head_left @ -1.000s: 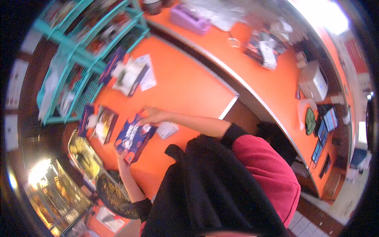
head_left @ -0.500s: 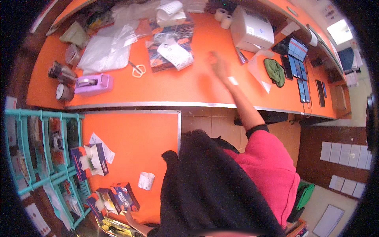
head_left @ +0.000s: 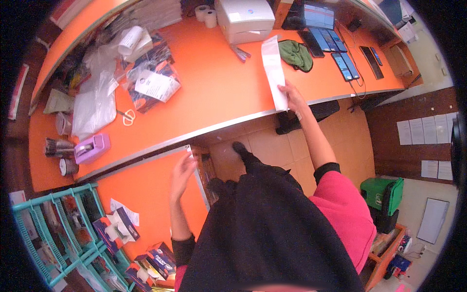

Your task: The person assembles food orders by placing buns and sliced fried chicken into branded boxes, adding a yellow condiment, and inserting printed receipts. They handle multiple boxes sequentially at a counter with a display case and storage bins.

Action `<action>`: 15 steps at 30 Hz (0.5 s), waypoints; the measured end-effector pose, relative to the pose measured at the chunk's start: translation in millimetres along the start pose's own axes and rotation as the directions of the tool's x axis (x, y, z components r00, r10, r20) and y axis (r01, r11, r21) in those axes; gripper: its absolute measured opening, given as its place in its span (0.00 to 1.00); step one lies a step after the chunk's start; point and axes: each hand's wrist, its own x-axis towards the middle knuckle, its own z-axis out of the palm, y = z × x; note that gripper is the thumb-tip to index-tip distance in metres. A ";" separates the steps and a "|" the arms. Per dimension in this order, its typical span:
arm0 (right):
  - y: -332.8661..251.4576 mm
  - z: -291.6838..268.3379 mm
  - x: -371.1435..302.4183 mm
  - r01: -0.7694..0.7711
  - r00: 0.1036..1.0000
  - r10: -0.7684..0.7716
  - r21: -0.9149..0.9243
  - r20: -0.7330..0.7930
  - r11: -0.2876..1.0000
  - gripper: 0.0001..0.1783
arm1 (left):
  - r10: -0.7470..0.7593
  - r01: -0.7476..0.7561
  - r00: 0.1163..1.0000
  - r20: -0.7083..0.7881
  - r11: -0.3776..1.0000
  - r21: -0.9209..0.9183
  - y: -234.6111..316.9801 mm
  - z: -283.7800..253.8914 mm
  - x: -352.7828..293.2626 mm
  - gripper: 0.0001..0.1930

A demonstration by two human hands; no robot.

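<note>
My right hand (head_left: 294,97) is closed on the lower end of a long white paper strip (head_left: 273,68). The strip reaches over the orange counter (head_left: 219,73), beside a crumpled green cloth (head_left: 296,55). My left hand (head_left: 182,175), somewhat blurred, hangs over the lower orange table near its metal-edged corner. Its fingers look drawn together, and a small white piece shows at their tips; what it is I cannot make out. Farther left on the counter lies a plastic-wrapped dark package (head_left: 171,73) with a white label (head_left: 156,86).
A white printer (head_left: 244,22) and paper rolls (head_left: 210,18) stand at the back. Phones (head_left: 345,66) lie at the right. Scissors (head_left: 128,117), a purple tape dispenser (head_left: 92,148) and plastic bags (head_left: 95,109) are leftward. Printed boxes (head_left: 161,258) sit beside a teal rack (head_left: 73,233).
My right hand has taken hold of the paper strip and shifted it toward the counter's front edge. My left hand has risen from the printed box to the table's corner. The view has turned right.
</note>
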 end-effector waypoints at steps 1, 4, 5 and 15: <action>1.7 4.3 -8.6 -0.032 0.999 0.032 0.047 -0.008 0.998 0.28 | 0.028 -0.011 0.982 0.188 0.996 -0.091 12.8 27.5 32.7 0.21; 12.3 23.4 -25.1 -0.118 0.989 0.106 0.123 0.099 0.985 0.29 | -0.046 0.065 0.965 0.260 0.996 -0.065 45.0 106.8 124.0 0.27; 16.8 29.2 -28.1 -0.111 0.982 0.085 0.150 0.168 0.982 0.29 | -0.103 0.135 0.974 0.201 0.980 -0.147 52.0 131.8 151.8 0.29; -68.9 -13.3 105.4 0.149 0.928 -0.357 -0.771 -0.107 0.619 0.20 | 0.312 -0.137 0.940 -0.135 0.712 0.689 95.4 205.4 322.0 0.33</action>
